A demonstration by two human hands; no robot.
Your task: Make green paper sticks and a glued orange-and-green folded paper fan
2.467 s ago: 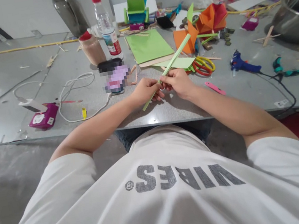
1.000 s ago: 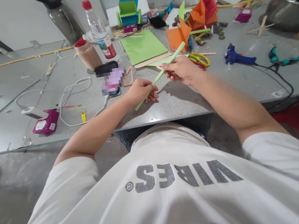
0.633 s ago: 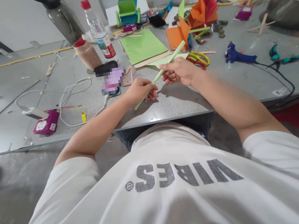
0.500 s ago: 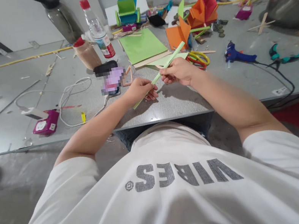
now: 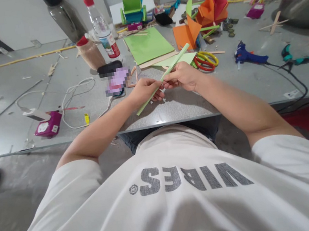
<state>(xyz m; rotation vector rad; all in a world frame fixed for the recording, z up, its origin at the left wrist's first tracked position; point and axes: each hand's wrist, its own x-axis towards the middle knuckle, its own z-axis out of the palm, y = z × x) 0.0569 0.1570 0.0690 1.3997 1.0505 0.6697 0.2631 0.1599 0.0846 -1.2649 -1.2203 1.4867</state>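
A narrow light green strip (image 5: 176, 60) slants across the space over the table's front part, its lower end towards the left. Around its middle, my left hand (image 5: 148, 90) pinches it between thumb and fingers. My right hand (image 5: 180, 77) is closed on the strip just to the right, the fingertips of both hands close together. Beyond the hands lie a green sheet (image 5: 149, 44), a paler green piece (image 5: 189, 59) and scissors with red and yellow handles (image 5: 207, 60).
A pixelated phone (image 5: 117, 81), a white cable (image 5: 65, 111) and a purple block (image 5: 48, 125) lie on the left. Behind stands a red-capped bottle (image 5: 107, 40). Orange folded paper (image 5: 188, 36), a blue glue gun (image 5: 250, 55) and teal-handled pliers (image 5: 296, 58) are on the right.
My right hand has moved left and slightly down along the strip, closer to my left hand. More of the strip's upper part shows beyond it. The view has shifted slightly.
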